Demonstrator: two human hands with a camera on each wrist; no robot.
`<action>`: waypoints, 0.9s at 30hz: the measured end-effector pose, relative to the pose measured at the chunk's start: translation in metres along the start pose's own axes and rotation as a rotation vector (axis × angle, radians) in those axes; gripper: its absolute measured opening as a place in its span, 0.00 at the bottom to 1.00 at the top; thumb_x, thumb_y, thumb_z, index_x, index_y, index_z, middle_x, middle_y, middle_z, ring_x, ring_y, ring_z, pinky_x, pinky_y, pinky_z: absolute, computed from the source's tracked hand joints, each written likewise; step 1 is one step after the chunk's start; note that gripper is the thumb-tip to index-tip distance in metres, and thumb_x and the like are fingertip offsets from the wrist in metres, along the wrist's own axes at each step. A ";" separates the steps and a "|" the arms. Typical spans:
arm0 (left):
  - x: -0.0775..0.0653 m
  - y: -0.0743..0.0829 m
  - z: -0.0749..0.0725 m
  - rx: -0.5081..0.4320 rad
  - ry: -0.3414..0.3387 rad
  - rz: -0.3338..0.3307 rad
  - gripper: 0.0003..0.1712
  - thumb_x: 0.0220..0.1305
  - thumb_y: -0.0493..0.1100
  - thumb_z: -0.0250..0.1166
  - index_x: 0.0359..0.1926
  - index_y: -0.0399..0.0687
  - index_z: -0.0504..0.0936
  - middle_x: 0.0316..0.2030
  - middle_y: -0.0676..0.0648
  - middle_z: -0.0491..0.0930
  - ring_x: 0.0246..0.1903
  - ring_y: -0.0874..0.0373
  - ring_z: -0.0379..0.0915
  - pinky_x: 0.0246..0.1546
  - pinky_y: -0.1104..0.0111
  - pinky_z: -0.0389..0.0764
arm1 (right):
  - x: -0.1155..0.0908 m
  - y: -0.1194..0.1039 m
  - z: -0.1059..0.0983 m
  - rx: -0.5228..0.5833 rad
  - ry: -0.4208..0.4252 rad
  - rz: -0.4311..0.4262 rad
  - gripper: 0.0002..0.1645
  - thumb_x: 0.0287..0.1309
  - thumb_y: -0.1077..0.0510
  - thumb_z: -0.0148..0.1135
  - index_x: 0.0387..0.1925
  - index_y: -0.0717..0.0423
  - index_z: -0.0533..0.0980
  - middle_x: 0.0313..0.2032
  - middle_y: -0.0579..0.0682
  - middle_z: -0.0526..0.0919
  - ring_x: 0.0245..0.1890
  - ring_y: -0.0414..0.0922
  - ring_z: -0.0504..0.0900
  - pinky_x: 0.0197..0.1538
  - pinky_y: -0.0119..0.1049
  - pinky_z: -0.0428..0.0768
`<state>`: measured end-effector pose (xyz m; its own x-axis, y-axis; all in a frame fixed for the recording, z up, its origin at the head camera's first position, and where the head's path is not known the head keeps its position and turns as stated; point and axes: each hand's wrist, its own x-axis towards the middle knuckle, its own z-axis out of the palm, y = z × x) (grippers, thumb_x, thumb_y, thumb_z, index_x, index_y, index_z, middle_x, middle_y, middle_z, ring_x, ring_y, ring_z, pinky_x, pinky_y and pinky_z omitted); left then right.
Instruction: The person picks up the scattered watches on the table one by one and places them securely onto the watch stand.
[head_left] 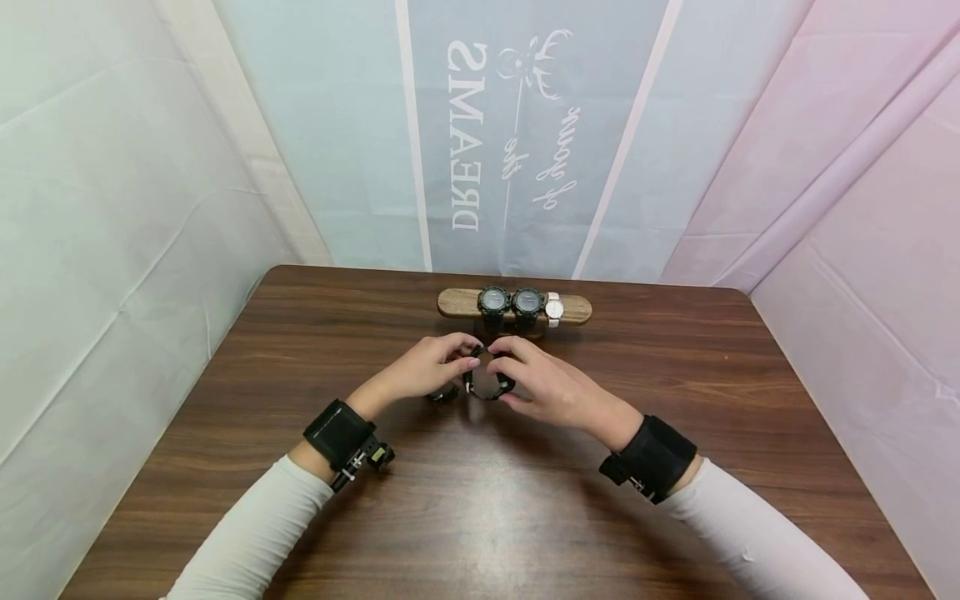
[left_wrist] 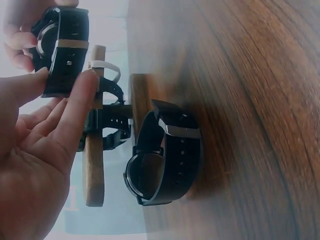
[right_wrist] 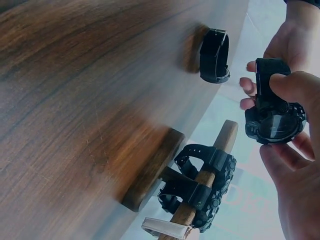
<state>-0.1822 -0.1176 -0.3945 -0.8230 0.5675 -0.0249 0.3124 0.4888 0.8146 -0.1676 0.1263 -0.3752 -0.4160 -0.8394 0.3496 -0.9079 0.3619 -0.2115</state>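
Note:
Both hands hold one black watch (right_wrist: 277,126) between them, raised above the table. My right hand (head_left: 551,387) grips it by the case, its thumb across the strap in the right wrist view. At the strap's other side, my left hand (head_left: 431,364) pinches the band between thumb and fingers. The strap (left_wrist: 72,55) forms a loop, with a lighter keeper band across it. Below the left hand, a second black watch (left_wrist: 180,160) stands on its side on the table, its strap looped and its round case toward the stand.
Behind the hands stands a wooden watch stand (head_left: 576,310) with a raised bar. It carries two chunky black watches (head_left: 493,300) side by side and a white-strapped watch (head_left: 554,308) at their right. The brown wooden table (head_left: 337,317) ends at a printed cloth backdrop (head_left: 360,167).

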 end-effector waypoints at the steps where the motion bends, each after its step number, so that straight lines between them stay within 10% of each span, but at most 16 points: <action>1: 0.000 0.000 0.000 -0.030 -0.007 -0.001 0.22 0.69 0.49 0.54 0.59 0.45 0.70 0.45 0.45 0.79 0.32 0.60 0.80 0.36 0.64 0.82 | 0.000 0.000 0.000 0.001 0.002 -0.004 0.25 0.48 0.60 0.70 0.49 0.52 0.71 0.57 0.54 0.66 0.53 0.42 0.69 0.45 0.33 0.75; 27: -0.003 0.006 -0.003 -0.212 0.007 0.033 0.23 0.66 0.48 0.56 0.59 0.46 0.69 0.52 0.44 0.73 0.49 0.54 0.75 0.42 0.56 0.81 | -0.009 -0.006 -0.008 0.090 0.110 0.101 0.46 0.49 0.50 0.70 0.67 0.53 0.59 0.61 0.49 0.63 0.59 0.41 0.67 0.55 0.35 0.73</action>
<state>-0.1791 -0.1178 -0.3878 -0.8175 0.5758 0.0068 0.2329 0.3198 0.9184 -0.1587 0.1353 -0.3694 -0.5122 -0.7497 0.4190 -0.8552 0.4001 -0.3295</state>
